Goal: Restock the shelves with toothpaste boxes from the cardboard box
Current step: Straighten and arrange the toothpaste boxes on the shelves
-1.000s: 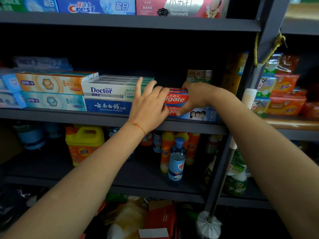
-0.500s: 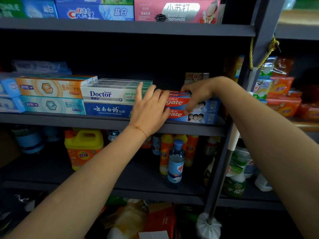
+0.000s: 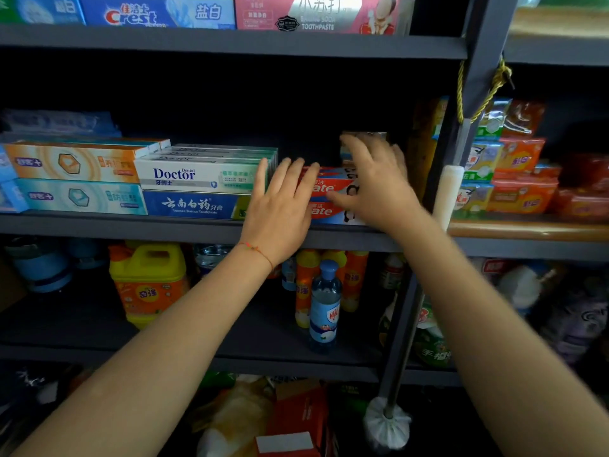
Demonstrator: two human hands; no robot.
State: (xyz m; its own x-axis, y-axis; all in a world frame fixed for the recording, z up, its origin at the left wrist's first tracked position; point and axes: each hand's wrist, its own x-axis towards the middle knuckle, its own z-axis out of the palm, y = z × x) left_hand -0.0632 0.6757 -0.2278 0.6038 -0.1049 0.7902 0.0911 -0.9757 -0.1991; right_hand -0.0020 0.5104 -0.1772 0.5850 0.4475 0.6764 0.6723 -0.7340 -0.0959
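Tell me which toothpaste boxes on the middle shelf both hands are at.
The red Colgate boxes, stacked two high at the row's right end; the left hand and right hand flank them. The other stacks sit further left, untouched.

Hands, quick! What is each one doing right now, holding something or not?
Left hand: open, fingers straight, resting against the red toothpaste boxes.
Right hand: open, fingers spread over the same boxes, holding nothing; it is blurred.

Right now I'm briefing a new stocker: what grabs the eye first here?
Two bare arms reach to the middle shelf, where the left hand and right hand lie with straight fingers on the stacked red Colgate boxes. Left of them sits the white Doctor box; below, a yellow detergent jug.
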